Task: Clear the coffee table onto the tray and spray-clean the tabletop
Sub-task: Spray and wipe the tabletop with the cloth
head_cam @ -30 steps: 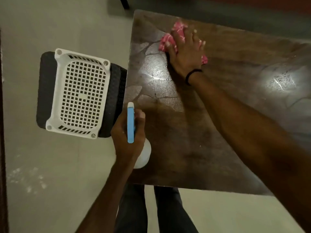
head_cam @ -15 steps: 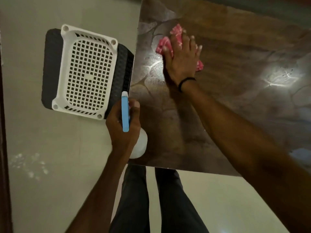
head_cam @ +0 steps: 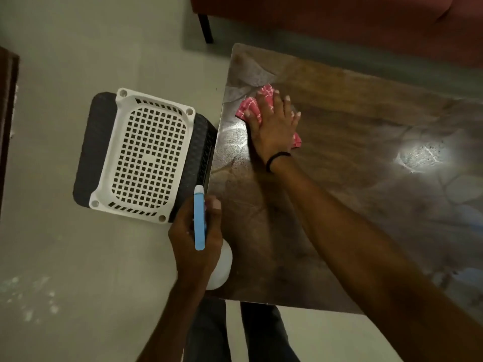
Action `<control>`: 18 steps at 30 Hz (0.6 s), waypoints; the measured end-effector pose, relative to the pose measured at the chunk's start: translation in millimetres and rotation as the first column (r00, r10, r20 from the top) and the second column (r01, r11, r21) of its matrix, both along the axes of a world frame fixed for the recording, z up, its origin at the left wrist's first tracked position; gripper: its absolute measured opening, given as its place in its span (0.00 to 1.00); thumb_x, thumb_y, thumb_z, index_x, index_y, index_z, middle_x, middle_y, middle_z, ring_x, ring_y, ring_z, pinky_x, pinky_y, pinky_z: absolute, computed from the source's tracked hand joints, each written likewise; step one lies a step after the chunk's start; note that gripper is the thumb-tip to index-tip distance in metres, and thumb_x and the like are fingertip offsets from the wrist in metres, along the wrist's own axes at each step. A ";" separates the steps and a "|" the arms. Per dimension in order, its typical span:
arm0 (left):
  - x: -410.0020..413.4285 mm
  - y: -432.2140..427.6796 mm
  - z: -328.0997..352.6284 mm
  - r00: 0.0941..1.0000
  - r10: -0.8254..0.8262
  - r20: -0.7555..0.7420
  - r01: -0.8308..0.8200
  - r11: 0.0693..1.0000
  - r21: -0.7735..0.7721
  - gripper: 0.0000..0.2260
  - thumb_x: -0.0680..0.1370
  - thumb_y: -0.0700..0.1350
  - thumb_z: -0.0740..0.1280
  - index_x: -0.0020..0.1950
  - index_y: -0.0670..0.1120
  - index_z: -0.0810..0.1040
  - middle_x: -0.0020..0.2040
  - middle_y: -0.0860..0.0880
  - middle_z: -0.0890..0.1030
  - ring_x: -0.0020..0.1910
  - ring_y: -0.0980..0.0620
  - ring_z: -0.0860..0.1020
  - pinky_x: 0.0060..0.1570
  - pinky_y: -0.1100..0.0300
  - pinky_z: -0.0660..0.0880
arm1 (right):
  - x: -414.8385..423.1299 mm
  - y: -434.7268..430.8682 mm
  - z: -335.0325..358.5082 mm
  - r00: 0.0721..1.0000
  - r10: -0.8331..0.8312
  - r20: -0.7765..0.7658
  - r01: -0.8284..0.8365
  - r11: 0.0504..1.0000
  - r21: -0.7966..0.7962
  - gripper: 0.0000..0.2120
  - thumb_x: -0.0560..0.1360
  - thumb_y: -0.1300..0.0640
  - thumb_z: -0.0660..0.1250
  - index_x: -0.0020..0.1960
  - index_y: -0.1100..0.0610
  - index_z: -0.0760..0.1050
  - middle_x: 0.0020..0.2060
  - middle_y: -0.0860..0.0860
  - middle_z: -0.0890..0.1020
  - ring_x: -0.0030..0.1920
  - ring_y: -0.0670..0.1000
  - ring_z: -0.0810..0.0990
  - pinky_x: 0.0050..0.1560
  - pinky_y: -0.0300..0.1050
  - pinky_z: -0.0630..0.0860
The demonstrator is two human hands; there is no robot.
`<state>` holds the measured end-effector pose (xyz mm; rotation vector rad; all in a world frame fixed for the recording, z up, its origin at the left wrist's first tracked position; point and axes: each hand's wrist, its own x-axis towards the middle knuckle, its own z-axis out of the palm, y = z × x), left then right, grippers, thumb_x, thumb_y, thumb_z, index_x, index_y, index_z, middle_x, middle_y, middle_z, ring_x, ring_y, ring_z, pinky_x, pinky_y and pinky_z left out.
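Note:
My right hand (head_cam: 274, 126) lies flat with straight fingers on a pink checked cloth (head_cam: 249, 107), pressing it against the brown tabletop (head_cam: 352, 158) near the table's left edge. My left hand (head_cam: 194, 239) grips a spray bottle (head_cam: 200, 218) with a blue top and a white body, held at the table's near-left corner. A white perforated tray (head_cam: 146, 155) sits upside-down on a dark stool or bin, just left of the table. The tabletop carries nothing but the cloth and a bright light reflection.
A red sofa (head_cam: 366, 22) with a dark leg (head_cam: 205, 27) stands beyond the table. Pale floor (head_cam: 65, 257) lies left and in front. A dark wooden edge (head_cam: 7, 113) shows at far left. My legs stand at the table's near edge.
My right hand has slid the cloth along the table's left side, first toward me and then slightly away. My left hand keeps holding the bottle at the same corner.

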<state>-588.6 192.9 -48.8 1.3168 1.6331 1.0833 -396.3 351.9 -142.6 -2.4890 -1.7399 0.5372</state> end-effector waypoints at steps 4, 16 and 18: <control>1.6 12.9 -0.3 0.999 0.041 0.021 -0.041 0.999 -0.017 0.19 0.78 0.58 0.67 0.44 0.41 0.76 0.31 0.46 0.76 0.26 0.47 0.76 0.28 0.47 0.77 | -38.4 -71.1 6.1 0.892 0.453 0.003 -0.452 0.891 -0.038 0.27 0.83 0.37 0.46 0.79 0.44 0.51 0.80 0.53 0.54 0.80 0.57 0.49 0.76 0.68 0.47; -0.4 43.9 -8.4 0.999 -0.028 0.019 0.027 0.999 0.032 0.08 0.79 0.57 0.67 0.46 0.54 0.75 0.32 0.51 0.76 0.26 0.53 0.76 0.26 0.54 0.76 | 3.8 103.4 2.8 0.999 0.029 0.016 -0.030 0.999 0.042 0.27 0.82 0.37 0.49 0.78 0.45 0.58 0.78 0.54 0.59 0.78 0.58 0.56 0.76 0.62 0.46; -1.0 46.5 -8.6 0.999 -0.027 0.021 0.027 0.999 0.023 0.08 0.79 0.58 0.67 0.47 0.55 0.75 0.31 0.50 0.76 0.25 0.51 0.75 0.25 0.53 0.76 | -23.9 77.4 0.1 0.953 0.301 0.043 -0.302 0.953 0.030 0.27 0.82 0.37 0.47 0.78 0.45 0.57 0.78 0.53 0.59 0.78 0.58 0.55 0.77 0.64 0.46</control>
